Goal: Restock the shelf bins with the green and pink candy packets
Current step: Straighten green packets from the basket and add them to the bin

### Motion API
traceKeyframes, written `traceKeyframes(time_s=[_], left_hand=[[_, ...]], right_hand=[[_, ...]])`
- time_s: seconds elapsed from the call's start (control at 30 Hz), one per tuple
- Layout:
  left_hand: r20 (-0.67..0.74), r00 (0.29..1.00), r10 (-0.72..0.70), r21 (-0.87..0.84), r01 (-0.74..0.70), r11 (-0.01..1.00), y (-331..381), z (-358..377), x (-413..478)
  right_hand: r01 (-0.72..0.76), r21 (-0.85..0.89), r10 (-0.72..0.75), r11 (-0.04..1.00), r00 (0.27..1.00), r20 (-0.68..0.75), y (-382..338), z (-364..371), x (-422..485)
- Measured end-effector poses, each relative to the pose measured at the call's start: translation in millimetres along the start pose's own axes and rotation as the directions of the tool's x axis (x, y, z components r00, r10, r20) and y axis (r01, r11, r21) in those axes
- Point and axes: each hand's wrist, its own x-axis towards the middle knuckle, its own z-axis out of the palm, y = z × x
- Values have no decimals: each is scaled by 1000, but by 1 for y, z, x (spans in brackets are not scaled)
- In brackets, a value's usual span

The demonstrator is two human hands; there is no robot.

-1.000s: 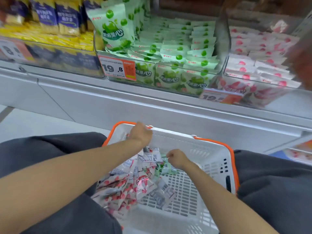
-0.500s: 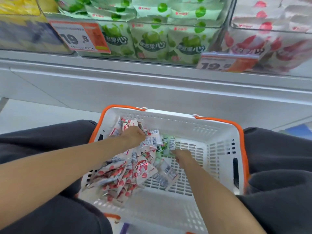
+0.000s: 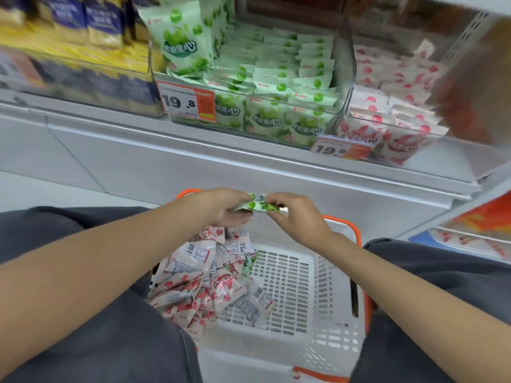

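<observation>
My left hand (image 3: 221, 207) and my right hand (image 3: 297, 214) hold a small stack of green candy packets (image 3: 255, 205) between them, above the far rim of the white basket (image 3: 329, 286) on my lap. A heap of pink candy packets (image 3: 204, 288) lies in the basket's left half, with one green packet (image 3: 249, 262) at its edge. On the shelf above, the clear green bin (image 3: 276, 78) is filled with green packets. The pink bin (image 3: 392, 106) to its right holds pink packets.
Yellow and blue bags (image 3: 72, 31) fill the bin at the left. Orange price tags (image 3: 186, 102) hang on the bin fronts. A grey shelf ledge (image 3: 221, 161) runs between basket and bins. A blurred object (image 3: 481, 87) hangs at the right edge.
Both hands have risen out of the basket with green packets and come together above its far rim. The camera has tilted up, so more of the shelf bins shows.
</observation>
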Motion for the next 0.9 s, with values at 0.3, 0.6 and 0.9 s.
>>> traceKeyframes(time_s=[0.3,0.6,0.9], left_hand=[[25,891,452,-141,-445,884,39,-5,-50],[23,650,759,483,-672,561,65,-11,-56],[-248,254,935,519,-780,350,143,-58,-66]], right_hand=[[-358,916,396,181,879,266,-48,-48,19],[-121,518,226,847,963,-145,-59,-63,53],[-17,522,204,853,931,-302,-151,-91,166]])
